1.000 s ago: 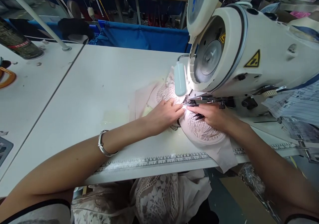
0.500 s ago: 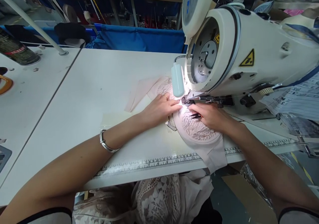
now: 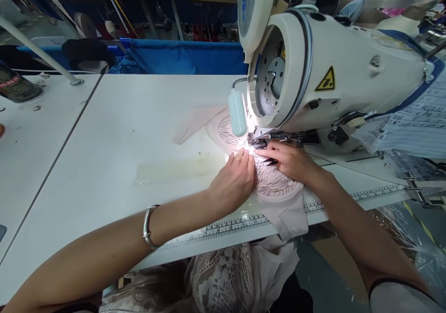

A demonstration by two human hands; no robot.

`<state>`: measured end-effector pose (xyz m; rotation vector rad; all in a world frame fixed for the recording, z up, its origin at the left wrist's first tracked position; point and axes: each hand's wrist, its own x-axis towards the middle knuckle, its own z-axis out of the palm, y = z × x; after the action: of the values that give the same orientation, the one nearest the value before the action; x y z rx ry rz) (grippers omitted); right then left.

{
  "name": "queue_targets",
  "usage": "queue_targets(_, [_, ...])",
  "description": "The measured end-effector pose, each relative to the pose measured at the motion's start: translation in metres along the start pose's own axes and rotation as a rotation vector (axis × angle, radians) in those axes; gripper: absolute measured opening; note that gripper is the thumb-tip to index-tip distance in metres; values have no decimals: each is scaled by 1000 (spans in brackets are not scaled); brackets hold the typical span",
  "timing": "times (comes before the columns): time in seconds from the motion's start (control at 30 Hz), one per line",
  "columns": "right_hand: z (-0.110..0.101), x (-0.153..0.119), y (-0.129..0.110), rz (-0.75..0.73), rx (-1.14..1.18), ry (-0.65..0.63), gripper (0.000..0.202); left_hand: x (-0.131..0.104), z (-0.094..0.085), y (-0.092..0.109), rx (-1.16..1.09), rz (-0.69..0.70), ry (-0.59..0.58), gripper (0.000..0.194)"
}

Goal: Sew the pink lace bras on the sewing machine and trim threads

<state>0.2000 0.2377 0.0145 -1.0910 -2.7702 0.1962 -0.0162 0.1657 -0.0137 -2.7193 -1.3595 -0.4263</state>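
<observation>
Pink lace fabric [image 3: 278, 183] is spread under the needle area of a white sewing machine [image 3: 351, 67], right of ctr on the white tabletop [image 3: 121, 113]. Its far-left end is laid flat on the table; its near end is draped over the near edge, across the printed ruler strip [image 3: 230, 227].

L hand [image 3: 233, 183] is held open & flat, fingers straight and close tog., tips pressed on the fabric just near side of the needle area; nothing is seen gripped. A ring [image 3: 237, 159] is worn on it, & a silver bracelet [image 3: 148, 227] on the wrist.

R hand [image 3: 292, 162] is placed on the right side of the needle area, index finger stretched to the lit fabric, other fingers curled. Dark snips [image 3: 271, 162] are held in it, pointed blades poking out left over the lace; handle is hidden by the hand.

The spot is lit by a pale-green lamp [image 3: 237, 113], hung just left of the machine head. A yellowish strip [image 3: 174, 170] is stuck on the table, left of L hand. Handwritten papers [image 3: 411, 122] are seen at far right, nr the machine; a dark can [image 3: 17, 85] is stood at far left. More lace cloth [image 3: 223, 276] is seen below the near edge, approx. ctr.
</observation>
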Motion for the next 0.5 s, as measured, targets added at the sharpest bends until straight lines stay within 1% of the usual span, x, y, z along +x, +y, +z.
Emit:
queue_targets(0.2, [2,2,-3,41,-27,-23,65,1,-2,-23,4,117,-21,45])
queue_targets(0.37, [1,4,-5,32,-78,-46,62,3,-5,-45,-116,156,-16,43])
queue_targets(0.5, [-1,5,-7,48,-92,-60,64,6,-12,-58,-195,177,-15,40])
